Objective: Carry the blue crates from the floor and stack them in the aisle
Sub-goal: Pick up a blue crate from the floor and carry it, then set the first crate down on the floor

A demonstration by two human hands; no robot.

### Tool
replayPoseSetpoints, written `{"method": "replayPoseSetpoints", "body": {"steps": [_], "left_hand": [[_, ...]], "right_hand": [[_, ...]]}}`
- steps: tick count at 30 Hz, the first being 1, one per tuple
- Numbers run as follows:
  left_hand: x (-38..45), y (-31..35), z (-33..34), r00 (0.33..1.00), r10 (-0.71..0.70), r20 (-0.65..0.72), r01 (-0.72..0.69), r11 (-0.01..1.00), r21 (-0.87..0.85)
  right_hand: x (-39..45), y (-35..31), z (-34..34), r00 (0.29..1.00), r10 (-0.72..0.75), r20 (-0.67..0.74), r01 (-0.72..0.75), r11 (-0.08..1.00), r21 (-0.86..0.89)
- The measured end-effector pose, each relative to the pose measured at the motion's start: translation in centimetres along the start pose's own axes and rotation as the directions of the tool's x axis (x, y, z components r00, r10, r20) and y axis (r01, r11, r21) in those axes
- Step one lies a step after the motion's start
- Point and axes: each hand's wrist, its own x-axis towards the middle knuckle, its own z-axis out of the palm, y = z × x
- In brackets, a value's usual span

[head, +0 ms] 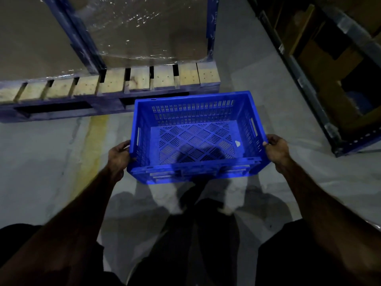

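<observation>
An empty blue plastic crate [193, 139] with slotted walls and a lattice bottom hangs in front of me, above the grey floor. My left hand [119, 155] grips its left rim and my right hand [276, 148] grips its right rim. Both arms reach forward from the bottom of the view. A small white scrap lies on the crate's bottom near the right wall. No other blue crate is in view.
A wooden pallet [111, 81] with a large load wrapped in clear film [144, 29] stands just beyond the crate. A blue rack with cardboard boxes [329, 79] runs along the right. A faded yellow line [94, 145] marks the floor at left.
</observation>
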Motion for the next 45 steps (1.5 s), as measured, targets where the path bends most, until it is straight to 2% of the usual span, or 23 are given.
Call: {"method": "replayPoseSetpoints", "body": {"steps": [9, 13, 17, 30, 35, 37, 39, 40, 45], "left_hand": [[0.5, -0.3, -0.5, 0.999, -0.028, 0.028, 0.027, 0.999, 0.028], [0.3, -0.5, -0.9, 0.998, -0.022, 0.062, 0.021, 1.0, 0.02], [0.0, 0.0, -0.3, 0.999, -0.039, 0.03, 0.038, 0.999, 0.039], [0.3, 0.3, 0.5, 0.998, -0.044, -0.042, 0.048, 0.994, 0.096], [1.4, 0.2, 0.6, 0.998, -0.042, -0.056, 0.05, 0.987, 0.152], [1.3, 0.5, 0.7, 0.996, 0.044, -0.079, -0.014, 0.939, 0.345], [0.0, 1.0, 0.7, 0.983, 0.18, -0.024, -0.125, 0.768, 0.628], [-0.9, 1.4, 0.6, 0.976, 0.217, 0.026, -0.171, 0.684, 0.71], [-8.9, 5.7, -1.2, 0.968, 0.157, 0.198, -0.251, 0.499, 0.83]], "right_hand": [[-0.1, -0.2, -0.1, 0.999, -0.035, -0.018, 0.035, 0.999, 0.002], [-0.5, -0.5, -0.3, 0.998, -0.058, -0.016, 0.057, 0.996, -0.066], [-0.8, -0.1, -0.2, 0.997, -0.076, -0.001, 0.075, 0.992, -0.101], [-0.8, -0.4, -0.5, 1.0, -0.006, 0.023, 0.009, 0.992, -0.128], [-1.5, -1.2, -0.4, 1.0, -0.005, 0.01, 0.007, 0.976, -0.216], [-2.3, -1.8, -0.6, 0.999, 0.015, 0.039, -0.002, 0.951, -0.309], [-4.1, -2.5, -1.3, 0.998, 0.038, 0.043, -0.017, 0.914, -0.406], [-5.3, -3.1, -1.8, 0.999, 0.034, 0.042, -0.013, 0.899, -0.438], [-13.3, -9.0, -5.4, 0.991, 0.025, 0.128, 0.037, 0.887, -0.461]]}}
